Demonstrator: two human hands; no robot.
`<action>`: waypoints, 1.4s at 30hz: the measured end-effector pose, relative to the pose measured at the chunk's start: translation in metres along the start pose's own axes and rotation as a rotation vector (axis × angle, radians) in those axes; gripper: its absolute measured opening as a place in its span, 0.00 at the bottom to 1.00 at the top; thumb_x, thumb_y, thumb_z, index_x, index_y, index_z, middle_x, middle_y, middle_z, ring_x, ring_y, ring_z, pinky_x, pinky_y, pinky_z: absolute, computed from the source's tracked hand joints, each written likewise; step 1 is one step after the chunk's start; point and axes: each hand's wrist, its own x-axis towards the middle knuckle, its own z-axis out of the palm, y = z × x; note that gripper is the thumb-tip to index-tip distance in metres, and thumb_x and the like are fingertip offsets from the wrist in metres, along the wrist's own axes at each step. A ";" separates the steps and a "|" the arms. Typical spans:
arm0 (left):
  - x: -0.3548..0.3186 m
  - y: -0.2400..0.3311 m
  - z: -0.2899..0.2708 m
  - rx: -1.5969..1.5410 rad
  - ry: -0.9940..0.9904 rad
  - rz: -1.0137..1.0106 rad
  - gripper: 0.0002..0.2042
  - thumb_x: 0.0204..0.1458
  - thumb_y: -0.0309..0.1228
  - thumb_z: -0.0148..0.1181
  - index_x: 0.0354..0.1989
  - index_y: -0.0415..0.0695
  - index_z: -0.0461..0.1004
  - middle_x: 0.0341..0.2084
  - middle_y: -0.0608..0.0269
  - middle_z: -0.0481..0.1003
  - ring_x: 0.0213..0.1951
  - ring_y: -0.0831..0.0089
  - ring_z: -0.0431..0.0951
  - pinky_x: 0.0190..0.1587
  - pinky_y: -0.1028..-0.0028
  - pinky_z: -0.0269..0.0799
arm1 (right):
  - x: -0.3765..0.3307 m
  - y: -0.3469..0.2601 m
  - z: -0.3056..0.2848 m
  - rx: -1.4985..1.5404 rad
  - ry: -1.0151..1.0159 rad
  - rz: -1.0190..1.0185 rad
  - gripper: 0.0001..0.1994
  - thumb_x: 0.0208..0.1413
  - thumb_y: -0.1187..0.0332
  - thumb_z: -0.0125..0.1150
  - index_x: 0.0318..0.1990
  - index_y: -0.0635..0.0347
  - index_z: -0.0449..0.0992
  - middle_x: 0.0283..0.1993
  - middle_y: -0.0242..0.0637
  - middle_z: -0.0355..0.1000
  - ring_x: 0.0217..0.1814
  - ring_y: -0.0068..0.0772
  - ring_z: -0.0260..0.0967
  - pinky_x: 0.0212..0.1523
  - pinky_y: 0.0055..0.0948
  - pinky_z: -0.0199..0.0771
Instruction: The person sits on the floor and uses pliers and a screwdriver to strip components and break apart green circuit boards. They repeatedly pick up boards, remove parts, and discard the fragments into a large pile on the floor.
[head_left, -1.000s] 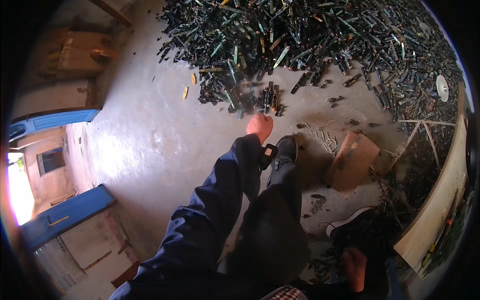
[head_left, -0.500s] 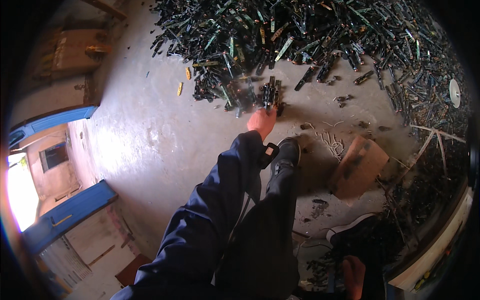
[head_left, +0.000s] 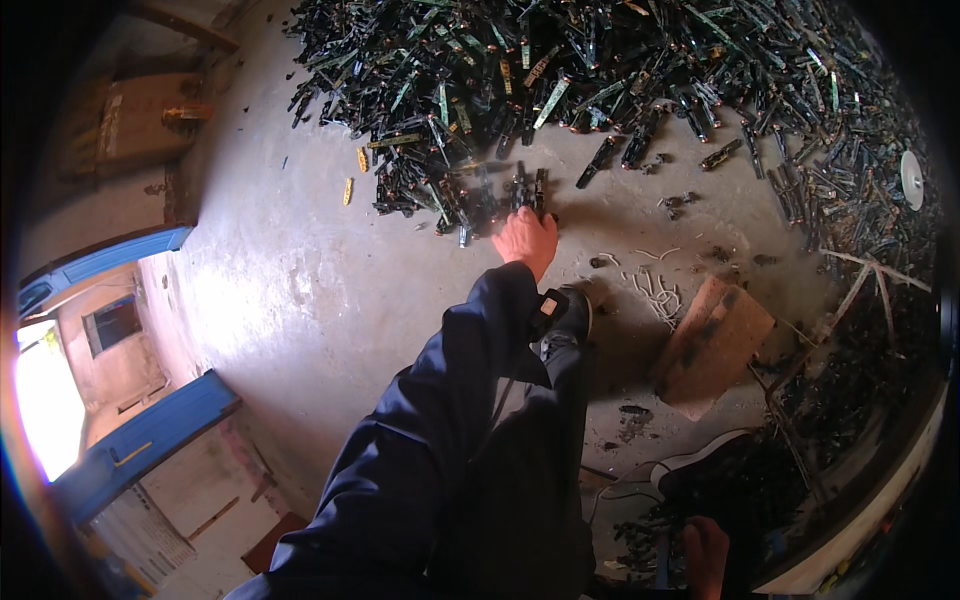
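Observation:
My left hand (head_left: 528, 241), at the end of a dark blue sleeve, reaches down to the floor at the near edge of a big heap. Its fingers are closed over several dark narrow strips (head_left: 520, 188), whose far ends stick out past the fingertips. Just left of them lie more dark and clear strips (head_left: 462, 222). Low on the right, my right hand (head_left: 706, 552) is in shadow with its fingers curled. What it holds, if anything, I cannot make out.
The heap of black and green strips (head_left: 560, 90) spreads across the far floor and down the right. A brown cardboard piece (head_left: 712, 345) lies right of my shoe, beside white cord scraps (head_left: 655, 295). Blue-framed doors (head_left: 145, 435) stand at left; a white disc (head_left: 911, 180) is far right.
My left hand stays at the heap's near edge, with its back turned more into view. The strips under it sit slightly lower. My right hand has hardly moved.

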 end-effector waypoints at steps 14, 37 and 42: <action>-0.042 -0.046 0.028 -0.241 -0.112 -0.034 0.19 0.50 0.46 0.52 0.29 0.39 0.76 0.29 0.45 0.77 0.37 0.46 0.76 0.41 0.56 0.70 | -0.003 0.004 -0.003 0.019 -0.025 0.028 0.13 0.59 0.65 0.51 0.44 0.65 0.73 0.33 0.40 0.73 0.35 0.31 0.70 0.40 0.28 0.69; -0.051 -0.056 0.031 -0.267 -0.145 0.009 0.25 0.49 0.52 0.52 0.31 0.37 0.77 0.29 0.45 0.77 0.39 0.48 0.76 0.43 0.58 0.70 | -0.011 0.006 0.006 0.053 0.019 0.003 0.14 0.60 0.64 0.53 0.47 0.64 0.73 0.30 0.35 0.72 0.29 0.23 0.66 0.33 0.25 0.68; -0.047 -0.056 0.032 -0.223 -0.171 -0.002 0.25 0.49 0.52 0.52 0.31 0.38 0.77 0.29 0.45 0.77 0.38 0.48 0.77 0.43 0.58 0.70 | -0.017 0.001 0.009 0.038 0.038 -0.004 0.14 0.58 0.65 0.54 0.47 0.64 0.73 0.34 0.39 0.74 0.36 0.27 0.71 0.40 0.27 0.70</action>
